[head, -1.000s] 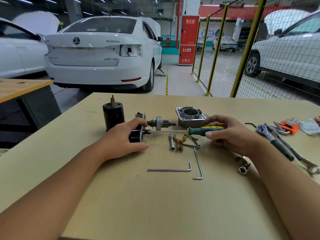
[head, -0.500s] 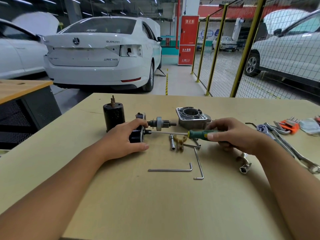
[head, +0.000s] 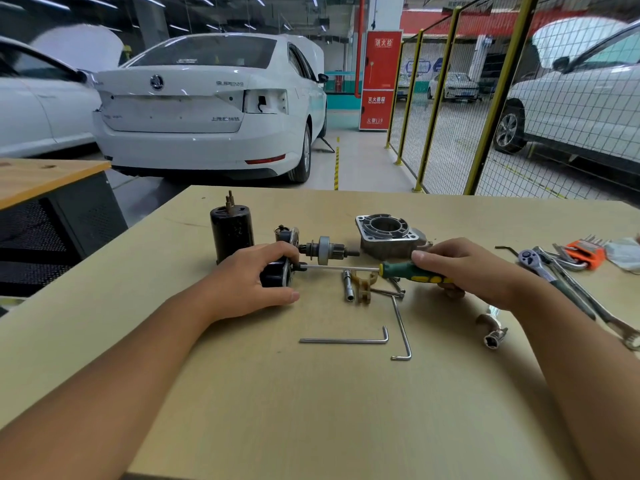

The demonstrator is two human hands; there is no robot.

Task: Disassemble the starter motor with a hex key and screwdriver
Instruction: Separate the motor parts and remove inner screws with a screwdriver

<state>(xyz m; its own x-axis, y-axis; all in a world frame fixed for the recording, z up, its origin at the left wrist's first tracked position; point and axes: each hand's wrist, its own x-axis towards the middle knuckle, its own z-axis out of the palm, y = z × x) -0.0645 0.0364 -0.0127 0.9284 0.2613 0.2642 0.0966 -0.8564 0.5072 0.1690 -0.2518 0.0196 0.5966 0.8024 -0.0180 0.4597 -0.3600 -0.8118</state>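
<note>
My left hand [head: 249, 284] grips a black starter motor part [head: 275, 275] lying on its side on the wooden table [head: 311, 410]. My right hand [head: 467, 268] holds the green and yellow handle of a screwdriver [head: 412, 271], whose shaft runs level to the left with its tip at the part's end. Behind stand a black cylindrical motor body [head: 231, 233], a pinion shaft assembly [head: 323, 250] and a grey aluminium housing [head: 389, 235]. Two hex keys [head: 346, 340] [head: 401, 327] lie in front.
A small socket tube [head: 348, 285] and a brass fork piece [head: 365, 285] lie under the screwdriver shaft. A ratchet [head: 540, 265], wrenches [head: 595, 306], an orange hex key set [head: 585, 252] and a socket adapter [head: 493, 332] lie at the right. White cars and a yellow mesh fence stand beyond the table.
My right hand has slid a little back to the right along the screwdriver handle, baring more of the green grip. The left hand and the part have stayed in place.
</note>
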